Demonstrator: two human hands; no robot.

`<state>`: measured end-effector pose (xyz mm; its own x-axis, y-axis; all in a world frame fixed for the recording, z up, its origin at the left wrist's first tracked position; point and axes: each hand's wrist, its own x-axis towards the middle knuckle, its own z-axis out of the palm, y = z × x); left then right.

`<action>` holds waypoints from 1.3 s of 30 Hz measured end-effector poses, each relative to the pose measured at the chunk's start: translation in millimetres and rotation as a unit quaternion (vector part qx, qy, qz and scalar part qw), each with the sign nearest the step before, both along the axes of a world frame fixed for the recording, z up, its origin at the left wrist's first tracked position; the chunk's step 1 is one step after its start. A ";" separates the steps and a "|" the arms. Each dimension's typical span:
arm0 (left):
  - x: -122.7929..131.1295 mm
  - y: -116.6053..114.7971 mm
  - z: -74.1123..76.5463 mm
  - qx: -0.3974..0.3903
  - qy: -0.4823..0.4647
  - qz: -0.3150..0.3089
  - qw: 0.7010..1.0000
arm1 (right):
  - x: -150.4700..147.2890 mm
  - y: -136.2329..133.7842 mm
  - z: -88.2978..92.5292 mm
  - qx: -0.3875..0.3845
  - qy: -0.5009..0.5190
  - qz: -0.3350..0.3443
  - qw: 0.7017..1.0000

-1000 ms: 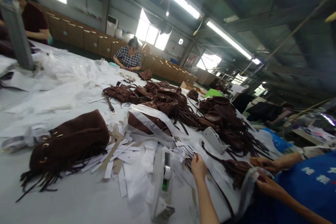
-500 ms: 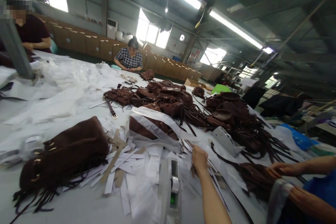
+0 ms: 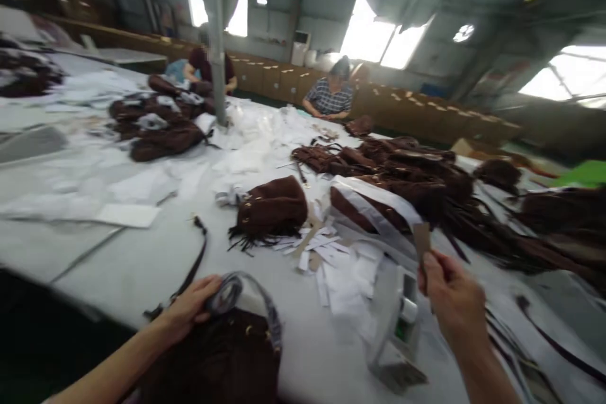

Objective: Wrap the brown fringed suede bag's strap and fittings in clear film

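Observation:
My right hand [image 3: 452, 293] is closed on a grey-brown cardboard strip [image 3: 421, 241], which stands up from the fingers. Below it sits a tape dispenser [image 3: 402, 322] with a white roll. At the lower left, my left hand [image 3: 195, 302] has its fingers curled at the plastic-wrapped strap [image 3: 230, 290] of a dark brown handbag [image 3: 222, 353]. That bag is at the table's near edge, partly cut off by the frame. A thin dark strap with a buckle [image 3: 196, 252] stretches out past the left hand. Loose white and grey strips [image 3: 322, 249] lie between the hands.
Another fringed brown bag [image 3: 274, 205] lies farther back, beside a bag in clear wrap [image 3: 360, 205]. Heaped brown bags [image 3: 411, 164] cover the right side. A grey post [image 3: 218, 44] rises from the white table [image 3: 156, 265]. Two people sit across, before brown cartons [image 3: 274, 79].
The view has swung left. My right hand has lifted from the loose strips with a cardboard strip. My left hand and the near bag have come into view; the co-worker's hands at right have left it.

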<state>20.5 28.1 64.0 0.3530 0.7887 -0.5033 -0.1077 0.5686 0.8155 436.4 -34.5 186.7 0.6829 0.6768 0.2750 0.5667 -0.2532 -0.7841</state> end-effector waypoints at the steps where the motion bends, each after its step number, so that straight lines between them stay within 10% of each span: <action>1: -10.3 -5.4 -0.9 -0.003 -0.013 0.015 1.000 | -38.9 -3.4 -7.2 -0.035 0.054 0.066 0.996; 6: -6.7 -5.3 6.9 -0.009 -0.070 0.044 0.997 | -215.7 -33.3 -61.6 -0.111 0.246 0.267 0.925; 10: -2.7 -10.2 18.0 0.022 -0.095 0.005 0.995 | -273.9 -30.1 -95.3 -0.089 0.229 0.251 0.936; 16: -10.5 -24.1 19.8 0.088 -0.018 -0.077 0.993 | -306.8 -15.2 -109.3 -0.034 0.306 0.184 0.934; 24: -29.7 -29.2 40.5 0.351 0.088 -0.097 0.927 | -321.5 -31.8 -118.5 -0.064 0.617 0.245 0.745; 27: -33.1 -36.4 40.4 0.412 0.100 -0.115 0.898 | -320.7 -34.5 -116.2 -0.060 0.599 0.247 0.759; 33: -28.3 -38.0 34.1 0.283 -0.041 -0.050 0.957 | -327.9 -28.4 -111.1 0.041 0.601 0.217 0.768; 39: -31.9 -26.2 51.5 0.216 -0.029 -0.197 0.956 | -317.9 -28.7 -103.8 0.021 0.492 0.222 0.841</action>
<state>-11.4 1.9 115.5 0.6831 0.7183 -0.1323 -0.0056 0.1863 0.9825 118.5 -63.1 82.9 0.2753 0.9293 -0.2461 -0.3317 -0.1484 -0.9316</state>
